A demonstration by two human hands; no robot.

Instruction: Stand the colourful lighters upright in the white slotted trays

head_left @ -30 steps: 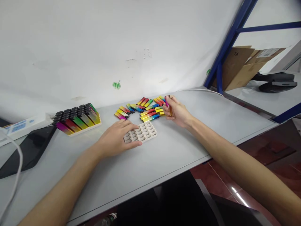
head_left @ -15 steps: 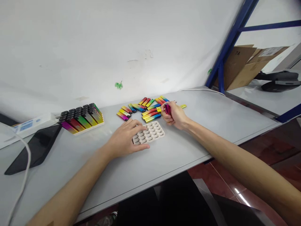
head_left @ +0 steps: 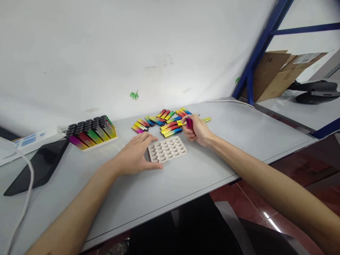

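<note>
A white slotted tray (head_left: 168, 148) lies in the middle of the grey table, its slots unfilled. My left hand (head_left: 136, 153) is at the tray's left edge, fingers spread, thumb along the near side. Right of the tray, my right hand (head_left: 195, 130) is closed around a purple lighter (head_left: 189, 123), seen end-on. Several colourful lighters (head_left: 171, 132) lie loosely behind the tray, some partly behind my right hand. At the left stands a second tray (head_left: 102, 143) packed with upright lighters, their black tops up.
A black tablet-like object (head_left: 44, 164) and a white cable (head_left: 28, 191) lie at the far left, beside a white box (head_left: 32, 143). Blue metal framing (head_left: 249, 76) rises at the right, with cardboard boxes (head_left: 278, 76) and a black device (head_left: 316, 92) behind it.
My left hand has shifted left, and its fingers have come off the top of the tray, leaving more slots visible. My right hand stays almost still with the purple lighter.
</note>
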